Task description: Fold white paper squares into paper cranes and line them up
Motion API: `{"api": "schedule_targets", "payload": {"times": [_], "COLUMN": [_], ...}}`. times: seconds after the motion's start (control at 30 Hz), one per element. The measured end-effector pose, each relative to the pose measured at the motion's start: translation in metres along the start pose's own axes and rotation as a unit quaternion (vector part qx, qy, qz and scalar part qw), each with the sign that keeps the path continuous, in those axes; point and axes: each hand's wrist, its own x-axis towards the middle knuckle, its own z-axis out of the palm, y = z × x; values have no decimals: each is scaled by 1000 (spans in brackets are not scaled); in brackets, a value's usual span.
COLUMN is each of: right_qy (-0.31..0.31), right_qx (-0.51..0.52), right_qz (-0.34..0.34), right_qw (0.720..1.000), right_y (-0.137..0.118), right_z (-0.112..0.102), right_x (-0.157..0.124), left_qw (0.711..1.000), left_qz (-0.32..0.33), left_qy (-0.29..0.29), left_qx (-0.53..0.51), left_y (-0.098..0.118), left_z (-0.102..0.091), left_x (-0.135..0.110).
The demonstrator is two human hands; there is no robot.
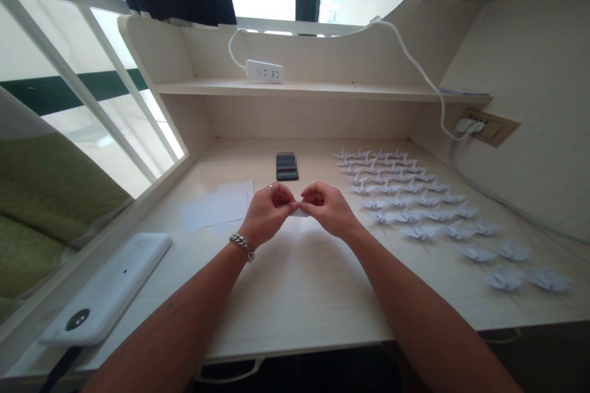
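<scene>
Both my hands meet above the middle of the pale desk (295, 282). My left hand (267, 214), with a ring and a chain bracelet, pinches one side of a small folded white paper (300, 211). My right hand (328, 209) pinches the other side, fingers curled closed. Most of the paper is hidden between my fingers. Loose white paper sheets (217, 206) lie flat just left of my left hand. Rows of several finished white paper cranes (415, 202) cover the desk to the right of my right hand.
A dark phone (286, 166) lies beyond my hands. A white flat device (108, 287) rests at the desk's left front. A white power strip (264, 70) sits on the shelf, its cable running to a wall socket (479, 126). Window bars stand at left.
</scene>
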Motion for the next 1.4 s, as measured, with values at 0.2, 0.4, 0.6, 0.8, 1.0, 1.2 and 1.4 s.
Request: {"api": "schedule_targets", "payload": {"times": [0.2,0.4,0.6,0.8,1.0,1.2,1.4], "right_qy": [-1,-14,-10,-21,-19,-6,-22], "right_qx": [20,66,56,10,-11,-30,-75], "right_qz": [15,34,33,8,-2,-10,-22], "right_qw": [1000,997,998,1000,1000,999,997], "right_y": [-2,-1,1,1,1,2,1], "right_z": [-2,-5,-6,-4,-8,-8,-6], "right_x": [2,6,5,3,4,4,1], "left_qw": [1000,999,999,999,999,998,999], "left_qz": [-7,-18,-27,-35,-44,-53,-19], "left_qy": [-1,16,13,-35,-28,-26,-34], "left_qx": [-13,-33,-37,-12,-16,-21,30], "left_y": [1,1,-1,0,2,2,1], "left_z": [-1,-3,-3,-2,-3,-3,-2], "left_x": [1,3,4,2,3,3,1]}}
